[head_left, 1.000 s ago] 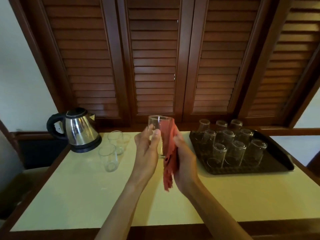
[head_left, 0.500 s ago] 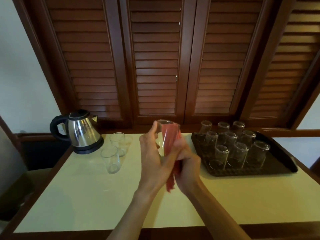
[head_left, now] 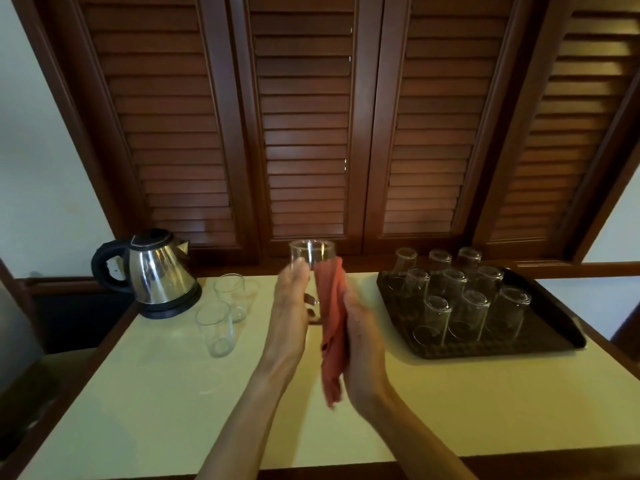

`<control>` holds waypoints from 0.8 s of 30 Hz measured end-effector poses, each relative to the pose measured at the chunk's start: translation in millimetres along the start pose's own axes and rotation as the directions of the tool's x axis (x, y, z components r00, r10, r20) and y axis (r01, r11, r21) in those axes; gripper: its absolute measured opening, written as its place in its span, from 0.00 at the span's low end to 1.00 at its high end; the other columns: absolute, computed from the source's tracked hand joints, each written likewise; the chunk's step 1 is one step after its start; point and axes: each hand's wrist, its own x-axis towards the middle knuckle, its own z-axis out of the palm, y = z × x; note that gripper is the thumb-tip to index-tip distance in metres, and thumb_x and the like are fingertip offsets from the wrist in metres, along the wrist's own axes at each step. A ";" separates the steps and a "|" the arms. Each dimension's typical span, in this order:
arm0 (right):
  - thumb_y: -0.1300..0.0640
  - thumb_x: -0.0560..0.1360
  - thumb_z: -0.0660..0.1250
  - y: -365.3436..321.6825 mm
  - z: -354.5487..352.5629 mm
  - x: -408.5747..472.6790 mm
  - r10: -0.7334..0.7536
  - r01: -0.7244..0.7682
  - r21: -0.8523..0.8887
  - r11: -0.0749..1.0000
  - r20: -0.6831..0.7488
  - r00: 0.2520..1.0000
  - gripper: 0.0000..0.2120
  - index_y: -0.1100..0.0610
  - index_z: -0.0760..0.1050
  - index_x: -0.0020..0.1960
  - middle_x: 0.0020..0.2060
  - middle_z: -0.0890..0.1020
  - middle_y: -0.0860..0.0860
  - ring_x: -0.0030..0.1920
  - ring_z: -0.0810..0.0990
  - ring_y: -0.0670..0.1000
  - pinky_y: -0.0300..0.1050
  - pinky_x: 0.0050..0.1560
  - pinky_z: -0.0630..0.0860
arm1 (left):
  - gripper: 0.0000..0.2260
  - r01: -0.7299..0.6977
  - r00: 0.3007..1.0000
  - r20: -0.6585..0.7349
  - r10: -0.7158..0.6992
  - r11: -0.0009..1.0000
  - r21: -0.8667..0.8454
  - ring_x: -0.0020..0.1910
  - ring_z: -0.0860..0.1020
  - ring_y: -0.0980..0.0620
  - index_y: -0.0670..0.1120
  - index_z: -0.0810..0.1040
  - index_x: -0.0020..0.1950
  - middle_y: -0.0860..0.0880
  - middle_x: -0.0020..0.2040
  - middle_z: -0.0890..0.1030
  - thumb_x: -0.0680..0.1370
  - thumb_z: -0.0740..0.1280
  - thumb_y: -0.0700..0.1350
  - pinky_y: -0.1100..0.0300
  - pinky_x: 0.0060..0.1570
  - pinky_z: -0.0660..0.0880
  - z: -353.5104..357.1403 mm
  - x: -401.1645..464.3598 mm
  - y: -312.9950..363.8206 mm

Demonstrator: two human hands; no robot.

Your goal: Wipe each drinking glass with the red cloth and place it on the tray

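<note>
My left hand [head_left: 290, 306] grips a clear drinking glass [head_left: 311, 252] upright above the middle of the table. My right hand [head_left: 362, 336] presses the red cloth [head_left: 332, 320] against the glass's right side, and the cloth's tail hangs down between my wrists. Two upright glasses [head_left: 215, 327] [head_left: 231, 292] stand on the table at the left. The dark tray [head_left: 540, 344] at the right holds several glasses [head_left: 467, 317] turned upside down.
A steel electric kettle [head_left: 157, 271] with a black handle sits at the table's back left corner. Brown louvred shutters [head_left: 308, 126] run along the back. The cream tabletop [head_left: 173, 410] has a wooden rim at the front and sides.
The cloth has slid from wrapping the glass's upper part down to its right side. My left hand has shifted its grip back to the glass's left side. The camera view has tilted slightly.
</note>
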 end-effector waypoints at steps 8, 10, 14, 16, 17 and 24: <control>0.46 0.83 0.56 -16.4 -4.1 15.1 -0.009 0.012 -0.034 0.999 0.102 0.995 0.20 0.51 0.72 0.72 0.60 0.83 0.50 0.61 0.81 0.52 0.49 0.60 0.79 | 0.22 -0.065 0.998 0.012 0.065 0.998 0.009 0.57 0.78 0.68 0.58 0.79 0.67 0.52 0.63 0.80 0.80 0.62 0.67 0.77 0.47 0.73 -4.0 -3.6 -13.4; 0.49 0.74 0.65 -9.1 -3.9 5.0 0.085 -0.089 0.021 0.996 0.149 0.985 0.25 0.51 0.74 0.71 0.55 0.82 0.55 0.54 0.80 0.55 0.49 0.52 0.78 | 0.29 -0.093 0.995 -0.048 0.092 0.996 -0.015 0.61 0.80 0.55 0.52 0.79 0.68 0.47 0.63 0.81 0.78 0.64 0.71 0.69 0.52 0.76 -8.7 5.0 -12.2; 0.65 0.67 0.70 -7.7 -5.3 -0.6 0.235 -0.270 0.148 0.952 0.214 0.948 0.21 0.60 0.78 0.60 0.44 0.77 0.60 0.44 0.79 0.53 0.43 0.42 0.77 | 0.20 -0.147 0.985 -0.102 0.138 0.986 -0.083 0.50 0.83 0.51 0.50 0.79 0.64 0.43 0.52 0.84 0.79 0.62 0.61 0.65 0.49 0.80 -8.3 3.6 -8.6; 0.67 0.70 0.69 -11.5 -10.0 4.1 0.273 -0.309 0.182 0.934 0.197 0.942 0.19 0.62 0.79 0.61 0.46 0.81 0.59 0.42 0.81 0.51 0.42 0.40 0.78 | 0.19 -0.149 0.984 -0.116 0.138 0.985 -0.091 0.55 0.84 0.49 0.51 0.78 0.67 0.45 0.55 0.85 0.79 0.65 0.58 0.58 0.56 0.81 -14.2 2.9 -11.8; 0.67 0.72 0.69 -14.4 -12.8 8.2 0.284 -0.310 0.193 0.931 0.152 0.947 0.18 0.62 0.79 0.61 0.46 0.82 0.59 0.41 0.82 0.50 0.41 0.39 0.78 | 0.21 -0.145 0.983 -0.128 0.132 0.985 -0.093 0.59 0.83 0.47 0.50 0.77 0.69 0.46 0.58 0.85 0.77 0.68 0.56 0.53 0.60 0.81 -18.4 3.6 -13.5; 0.57 0.83 0.64 -14.4 -7.0 10.8 0.236 -0.238 0.001 0.971 -0.134 0.962 0.07 0.52 0.80 0.56 0.46 0.81 0.58 0.47 0.80 0.56 0.50 0.48 0.77 | 0.29 -0.153 0.980 -0.155 0.121 0.966 -0.210 0.56 0.86 0.45 0.50 0.73 0.65 0.48 0.58 0.85 0.67 0.77 0.41 0.55 0.46 0.85 -27.9 4.4 -12.2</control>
